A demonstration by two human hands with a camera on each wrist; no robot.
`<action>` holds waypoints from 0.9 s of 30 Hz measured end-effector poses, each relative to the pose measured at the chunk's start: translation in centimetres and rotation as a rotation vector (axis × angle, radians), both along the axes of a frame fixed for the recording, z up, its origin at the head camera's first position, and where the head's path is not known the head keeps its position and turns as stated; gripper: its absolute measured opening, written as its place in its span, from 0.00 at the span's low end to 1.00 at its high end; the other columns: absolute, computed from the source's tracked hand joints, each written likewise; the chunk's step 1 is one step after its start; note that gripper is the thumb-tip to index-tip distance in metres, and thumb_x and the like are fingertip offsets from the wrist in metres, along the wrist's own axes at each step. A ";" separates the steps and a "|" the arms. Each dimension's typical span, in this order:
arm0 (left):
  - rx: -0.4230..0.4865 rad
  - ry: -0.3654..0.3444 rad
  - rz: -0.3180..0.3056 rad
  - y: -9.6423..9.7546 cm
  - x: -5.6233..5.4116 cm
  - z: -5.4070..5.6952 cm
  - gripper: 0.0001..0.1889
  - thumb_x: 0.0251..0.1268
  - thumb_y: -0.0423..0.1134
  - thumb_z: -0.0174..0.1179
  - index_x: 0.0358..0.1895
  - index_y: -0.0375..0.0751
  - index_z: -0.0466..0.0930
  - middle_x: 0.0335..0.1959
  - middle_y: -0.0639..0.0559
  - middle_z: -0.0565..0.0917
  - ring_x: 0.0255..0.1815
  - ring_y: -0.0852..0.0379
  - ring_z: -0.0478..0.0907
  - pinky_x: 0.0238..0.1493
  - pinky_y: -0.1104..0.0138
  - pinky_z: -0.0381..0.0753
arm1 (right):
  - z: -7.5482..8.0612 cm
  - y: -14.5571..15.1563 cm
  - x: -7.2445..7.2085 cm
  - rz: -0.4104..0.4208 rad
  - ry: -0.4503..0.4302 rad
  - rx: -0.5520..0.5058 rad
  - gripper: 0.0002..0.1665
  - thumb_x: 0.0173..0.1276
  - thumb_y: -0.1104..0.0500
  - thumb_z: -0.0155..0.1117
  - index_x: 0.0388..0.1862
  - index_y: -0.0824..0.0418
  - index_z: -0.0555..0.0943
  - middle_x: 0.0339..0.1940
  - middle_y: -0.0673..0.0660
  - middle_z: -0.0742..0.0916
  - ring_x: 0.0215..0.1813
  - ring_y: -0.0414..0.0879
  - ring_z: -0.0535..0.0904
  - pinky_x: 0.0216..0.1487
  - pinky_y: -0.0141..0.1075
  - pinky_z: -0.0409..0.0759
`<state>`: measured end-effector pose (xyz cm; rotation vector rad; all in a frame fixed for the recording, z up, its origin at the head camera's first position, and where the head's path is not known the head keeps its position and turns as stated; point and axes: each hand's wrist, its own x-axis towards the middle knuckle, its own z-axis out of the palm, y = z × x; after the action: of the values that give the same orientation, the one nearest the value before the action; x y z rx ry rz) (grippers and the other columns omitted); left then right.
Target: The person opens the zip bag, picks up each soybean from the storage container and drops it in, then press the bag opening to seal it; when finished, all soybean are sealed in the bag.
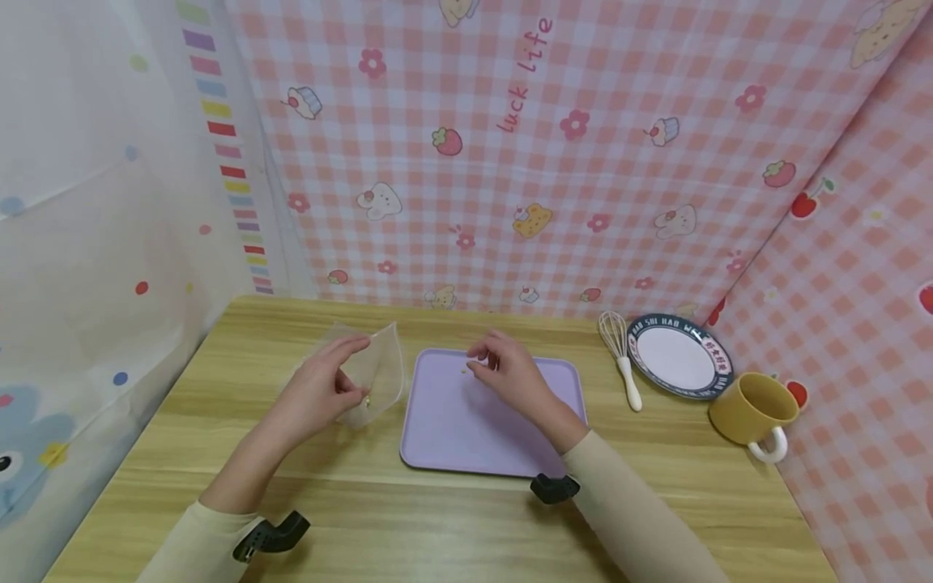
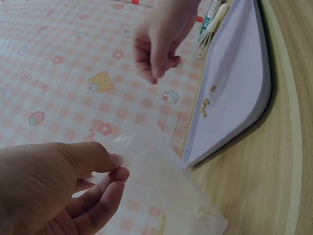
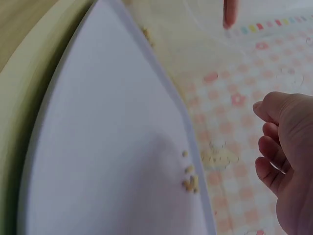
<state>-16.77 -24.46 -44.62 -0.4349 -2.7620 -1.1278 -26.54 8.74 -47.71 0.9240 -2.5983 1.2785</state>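
A clear plastic bag is held up by my left hand, which pinches its edge between thumb and fingers in the left wrist view. Some small tan kernels show at the bag's bottom. My right hand hovers over the far part of the lilac tray. Its fingers are loosely bent, a gap shows between thumb and index finger, and nothing is visible between them. Several beige kernels lie on the tray near its far rim, mostly hidden behind the right hand in the head view.
To the right of the tray lie a white-handled whisk and a dark-rimmed plate. A yellow mug with a white handle stands in front of the plate. Patterned cloth hangs along the table's back and sides.
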 end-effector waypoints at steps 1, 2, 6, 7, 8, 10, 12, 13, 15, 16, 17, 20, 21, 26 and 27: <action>-0.002 0.002 0.002 0.0 0.0 0.0 0.40 0.66 0.25 0.77 0.81 0.33 0.71 0.76 0.38 0.76 0.34 0.60 0.83 0.34 0.67 0.86 | -0.2 0.4 -0.1 -0.004 -0.003 0.003 0.06 0.74 0.67 0.77 0.47 0.64 0.90 0.40 0.55 0.83 0.36 0.43 0.77 0.37 0.35 0.78; -0.004 0.005 0.002 0.0 0.0 -0.1 0.40 0.65 0.25 0.77 0.80 0.33 0.72 0.76 0.38 0.76 0.34 0.60 0.83 0.34 0.67 0.85 | -0.5 0.7 -0.2 -0.007 -0.006 0.006 0.05 0.74 0.67 0.77 0.47 0.64 0.90 0.40 0.55 0.84 0.36 0.43 0.77 0.37 0.35 0.78; -0.003 0.011 0.001 0.0 0.0 -0.1 0.40 0.65 0.25 0.77 0.80 0.33 0.72 0.75 0.38 0.77 0.34 0.60 0.83 0.34 0.67 0.85 | -1.2 1.9 -0.3 -0.007 -0.026 0.008 0.06 0.72 0.69 0.77 0.45 0.64 0.90 0.40 0.57 0.84 0.36 0.45 0.78 0.38 0.35 0.78; -0.002 0.011 0.002 0.1 0.0 -0.1 0.40 0.65 0.25 0.77 0.80 0.32 0.72 0.74 0.37 0.77 0.34 0.60 0.83 0.34 0.67 0.86 | -1.3 2.1 -0.4 -0.007 -0.029 0.016 0.06 0.72 0.69 0.78 0.45 0.64 0.90 0.40 0.56 0.84 0.36 0.45 0.78 0.38 0.35 0.78; -0.001 0.012 0.002 0.1 0.0 -0.1 0.40 0.65 0.25 0.77 0.80 0.32 0.72 0.74 0.37 0.77 0.34 0.60 0.83 0.34 0.67 0.86 | -1.5 2.3 -0.4 -0.008 -0.034 0.027 0.06 0.72 0.69 0.78 0.45 0.64 0.90 0.40 0.56 0.84 0.36 0.45 0.78 0.38 0.35 0.78; -0.001 0.009 0.003 0.1 0.0 -0.1 0.40 0.65 0.25 0.77 0.80 0.33 0.72 0.74 0.37 0.78 0.34 0.60 0.84 0.34 0.67 0.86 | -1.9 2.7 -0.5 -0.001 -0.044 0.050 0.05 0.71 0.69 0.78 0.44 0.65 0.90 0.39 0.56 0.84 0.37 0.45 0.78 0.39 0.35 0.78; -0.002 0.006 0.005 0.1 0.0 -0.1 0.40 0.65 0.25 0.77 0.80 0.33 0.72 0.74 0.38 0.78 0.34 0.60 0.83 0.34 0.67 0.85 | -2.3 3.1 -0.6 0.003 -0.052 0.082 0.05 0.71 0.69 0.78 0.43 0.65 0.90 0.39 0.55 0.84 0.37 0.45 0.78 0.39 0.35 0.79; -0.003 0.004 0.005 0.1 0.0 0.0 0.40 0.65 0.25 0.77 0.80 0.33 0.72 0.74 0.38 0.77 0.34 0.60 0.83 0.34 0.67 0.85 | -2.5 3.2 -0.6 0.005 -0.059 0.099 0.05 0.71 0.68 0.78 0.43 0.64 0.90 0.39 0.55 0.84 0.37 0.45 0.78 0.39 0.35 0.79; -0.004 0.002 0.005 0.1 0.0 0.0 0.40 0.65 0.25 0.77 0.80 0.33 0.72 0.74 0.38 0.77 0.34 0.60 0.83 0.34 0.67 0.85 | -3.0 3.5 -0.6 0.008 -0.077 0.126 0.04 0.72 0.68 0.78 0.43 0.64 0.90 0.39 0.54 0.83 0.38 0.44 0.78 0.41 0.35 0.79; -0.004 0.002 0.005 0.1 0.0 0.0 0.40 0.65 0.25 0.77 0.80 0.33 0.72 0.75 0.38 0.77 0.34 0.60 0.83 0.34 0.67 0.85 | -3.1 3.6 -0.7 0.009 -0.086 0.136 0.05 0.72 0.67 0.78 0.44 0.63 0.90 0.39 0.54 0.83 0.39 0.44 0.78 0.41 0.35 0.79; -0.005 0.003 0.004 0.1 0.0 0.0 0.40 0.65 0.25 0.77 0.80 0.33 0.72 0.75 0.38 0.77 0.34 0.60 0.83 0.34 0.67 0.85 | -3.3 3.6 -0.7 0.010 -0.093 0.144 0.05 0.73 0.67 0.78 0.44 0.63 0.90 0.39 0.54 0.83 0.39 0.43 0.78 0.42 0.35 0.79; -0.006 0.006 0.003 0.1 0.0 0.0 0.40 0.65 0.25 0.77 0.80 0.33 0.72 0.75 0.38 0.77 0.34 0.60 0.83 0.34 0.67 0.85 | -3.8 3.8 -0.9 0.018 -0.101 0.153 0.06 0.73 0.67 0.77 0.46 0.62 0.90 0.40 0.54 0.84 0.40 0.43 0.79 0.44 0.36 0.80; -0.006 0.008 0.003 0.1 0.0 -0.1 0.40 0.65 0.25 0.77 0.80 0.33 0.72 0.75 0.38 0.77 0.34 0.60 0.83 0.34 0.67 0.85 | -4.0 3.8 -1.0 0.022 -0.101 0.153 0.06 0.72 0.68 0.77 0.46 0.62 0.90 0.40 0.54 0.84 0.41 0.43 0.79 0.44 0.36 0.80; -0.005 0.011 0.000 0.1 0.0 -0.1 0.40 0.65 0.25 0.77 0.80 0.33 0.72 0.75 0.38 0.77 0.34 0.60 0.83 0.34 0.67 0.86 | -4.3 3.8 -1.2 0.039 -0.116 0.157 0.07 0.72 0.68 0.78 0.47 0.63 0.90 0.41 0.53 0.84 0.41 0.42 0.80 0.45 0.36 0.81; -0.003 0.009 -0.001 0.2 0.0 -0.1 0.40 0.65 0.25 0.77 0.80 0.32 0.72 0.75 0.38 0.77 0.34 0.60 0.83 0.34 0.67 0.86 | -4.3 3.8 -1.2 0.040 -0.122 0.159 0.08 0.72 0.68 0.78 0.47 0.63 0.90 0.41 0.53 0.84 0.41 0.42 0.80 0.45 0.36 0.81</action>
<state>-16.81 -24.31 -44.76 -0.4401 -2.7559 -1.1194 -27.72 12.56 -51.99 0.9558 -2.8247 1.1866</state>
